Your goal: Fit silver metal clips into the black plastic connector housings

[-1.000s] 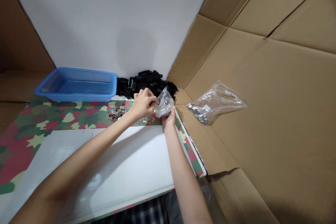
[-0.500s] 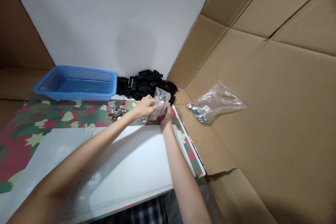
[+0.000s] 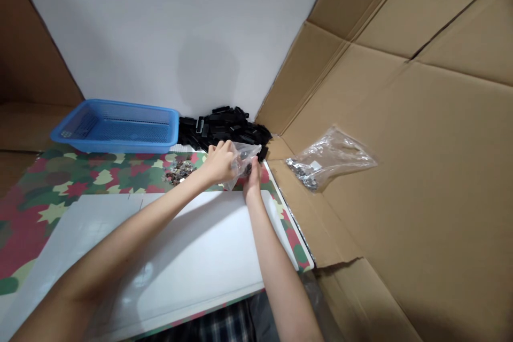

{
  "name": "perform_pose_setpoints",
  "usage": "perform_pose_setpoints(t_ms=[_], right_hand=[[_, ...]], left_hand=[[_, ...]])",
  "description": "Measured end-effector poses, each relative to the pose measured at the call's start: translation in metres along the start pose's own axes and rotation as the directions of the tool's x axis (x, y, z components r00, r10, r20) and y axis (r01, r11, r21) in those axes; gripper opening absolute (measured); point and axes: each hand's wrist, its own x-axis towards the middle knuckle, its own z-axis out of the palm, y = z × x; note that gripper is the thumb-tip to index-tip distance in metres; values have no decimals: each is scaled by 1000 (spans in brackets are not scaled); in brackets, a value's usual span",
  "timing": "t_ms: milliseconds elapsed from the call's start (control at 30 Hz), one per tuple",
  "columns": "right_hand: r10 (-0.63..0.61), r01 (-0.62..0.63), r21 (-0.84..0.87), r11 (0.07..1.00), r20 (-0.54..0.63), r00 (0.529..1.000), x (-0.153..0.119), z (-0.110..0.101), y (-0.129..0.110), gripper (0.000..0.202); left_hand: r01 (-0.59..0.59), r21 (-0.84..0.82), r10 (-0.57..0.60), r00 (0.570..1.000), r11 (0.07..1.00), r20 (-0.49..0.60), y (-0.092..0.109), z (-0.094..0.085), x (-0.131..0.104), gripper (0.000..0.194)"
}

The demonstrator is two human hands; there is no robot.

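A clear plastic bag [image 3: 243, 156] is held between my two hands at the back right of the table. My left hand [image 3: 222, 162] is closed on the bag's left side, fingers bent over it. From the right, my right hand [image 3: 252, 179] grips the bag's lower part, where something dark shows by the thumb; I cannot make out what it is. To the left of my hands lies a heap of small metal pieces [image 3: 180, 172]. Right behind the bag is a pile of black plastic parts [image 3: 224, 127].
A blue mesh basket [image 3: 120, 144] stands at the back left. The white board [image 3: 200, 256] covers the table's front, over a camouflage-patterned cloth [image 3: 60, 181]. Another clear bag with metal pieces [image 3: 308, 173] lies against the cardboard wall [image 3: 401, 171] at the right.
My left hand has shifted slightly up and curled its fingers around the bag. The bag is bunched lower and tilts to the right. My right hand has hardly moved.
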Motion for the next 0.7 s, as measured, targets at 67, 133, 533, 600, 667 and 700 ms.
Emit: perform_pose_setpoints(t_ms=[67, 133, 533, 600, 667, 700], right_hand=[[11, -12, -17, 1000, -28, 1000, -2, 2, -1, 36], [26, -28, -37, 999, -53, 998, -3, 4, -3, 38], [-26, 19, -129, 991, -51, 998, -5, 13, -3, 17], [-31, 25, -144, 989, -43, 999, -4, 13, -1, 19], [-37, 31, -154, 988, -36, 999, -3, 13, 0, 21], [-39, 34, -156, 987, -31, 999, -3, 13, 1, 19]], left_hand=[[-16, 2, 16, 1000, 1000, 14, 0, -2, -1, 17], [-36, -5, 36, 999, 999, 25, 0, -3, -2, 15], [-14, 23, 13, 999, 1000, 40, 1, 21, -1, 21], [-2, 36, 0, 999, 999, 39, 2, 20, -1, 21], [-2, 44, 0, 999, 999, 38, 1, 17, -1, 22], [-4, 46, 2, 999, 999, 37, 1, 15, -1, 22]])
